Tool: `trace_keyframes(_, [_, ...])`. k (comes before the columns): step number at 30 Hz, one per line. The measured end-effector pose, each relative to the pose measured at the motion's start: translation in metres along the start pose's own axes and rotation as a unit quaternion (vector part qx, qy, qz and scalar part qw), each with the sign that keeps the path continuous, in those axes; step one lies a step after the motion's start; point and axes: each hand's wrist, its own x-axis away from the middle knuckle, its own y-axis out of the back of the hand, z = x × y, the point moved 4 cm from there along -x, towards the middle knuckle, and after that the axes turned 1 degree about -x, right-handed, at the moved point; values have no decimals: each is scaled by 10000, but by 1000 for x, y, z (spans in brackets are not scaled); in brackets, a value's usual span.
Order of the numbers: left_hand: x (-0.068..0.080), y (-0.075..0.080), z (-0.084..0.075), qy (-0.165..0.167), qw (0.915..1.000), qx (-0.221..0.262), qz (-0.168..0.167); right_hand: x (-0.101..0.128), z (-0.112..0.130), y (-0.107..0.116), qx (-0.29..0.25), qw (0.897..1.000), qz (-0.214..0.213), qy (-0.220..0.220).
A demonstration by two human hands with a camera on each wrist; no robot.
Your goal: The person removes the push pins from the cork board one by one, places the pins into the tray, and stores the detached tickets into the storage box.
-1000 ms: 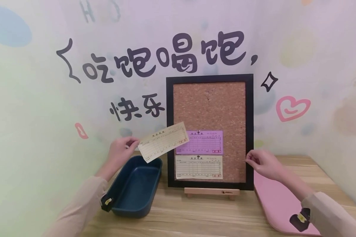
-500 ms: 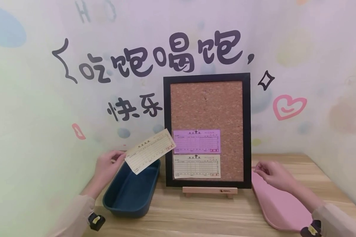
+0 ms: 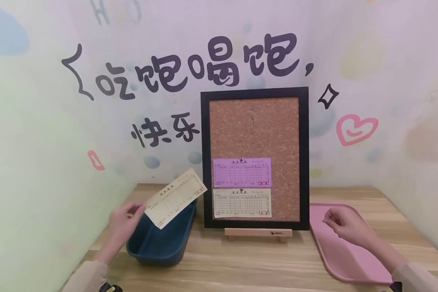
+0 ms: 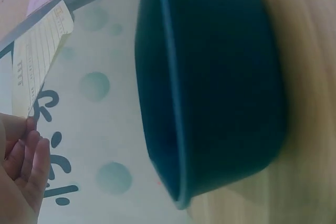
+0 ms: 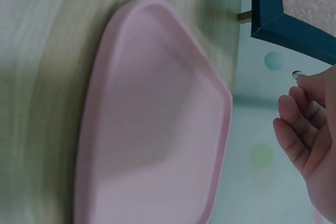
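Left hand (image 3: 122, 221) pinches yellow slip (image 3: 176, 198) over blue tub (image 3: 157, 247); right hand (image 3: 344, 222) pinches pushpin (image 5: 296, 74) (tiny).

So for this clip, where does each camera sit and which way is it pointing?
Head: worn on the head, faces the cork board and table; both hands show.
Left wrist: sideways at the blue tub; left hand pinches the yellow slip.
Right wrist: over the pink tray; right hand pinches a pin.
Shared: head also shows tub, slip, tray.
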Motion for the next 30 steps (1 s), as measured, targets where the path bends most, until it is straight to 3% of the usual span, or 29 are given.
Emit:
trace_keyframes(4, [8, -3, 5, 258, 9994, -208, 111, 9, -7, -4, -221, 9997, 61, 52])
trace_keyframes(12, [19, -4, 9, 793, 9958, -334, 298, 21, -18, -11, -205, 9987, 153, -442])
trace_keyframes(20, [25, -6, 16, 1491, 9868, -420, 472, 24, -26, -14, 104, 9970, 252, -720])
trace_keyframes(24, [25, -8, 19, 1646, 9844, -518, 341, 21, -28, -19, -33, 9940, 520, -960])
trace_keyframes(30, [32, -14, 19, 1742, 9819, -650, 346, 23, -29, -25, -151, 9933, 664, -939])
